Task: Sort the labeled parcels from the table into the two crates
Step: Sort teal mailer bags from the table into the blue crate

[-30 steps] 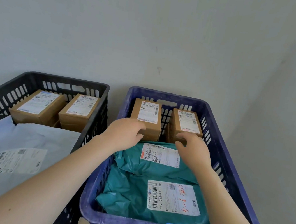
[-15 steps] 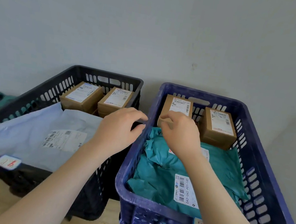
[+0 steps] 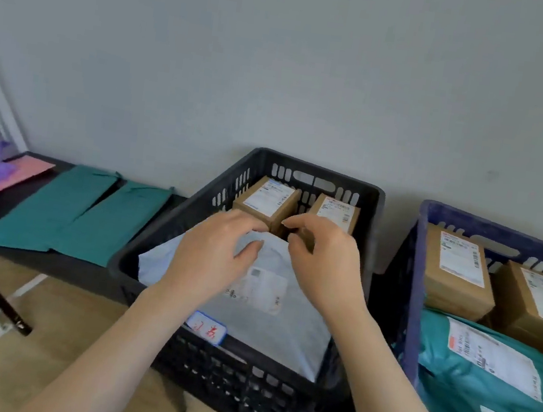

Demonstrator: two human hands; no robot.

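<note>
- Flat teal plastic mailers (image 3: 65, 213) wait on the dark tabletop (image 3: 15, 255), well left of the fingers; check each label first.
- Left hand (image 3: 219, 254), loosely curled and empty, hovers over the black slatted plastic crate (image 3: 239, 385).
- Right hand (image 3: 321, 264), also empty, is beside the two brown cardboard boxes (image 3: 266, 198); square them up gently.

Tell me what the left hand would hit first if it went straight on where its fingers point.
Most likely the near face of the left cardboard box in the black crate, just beyond the left hand; depth is unclear.
</note>
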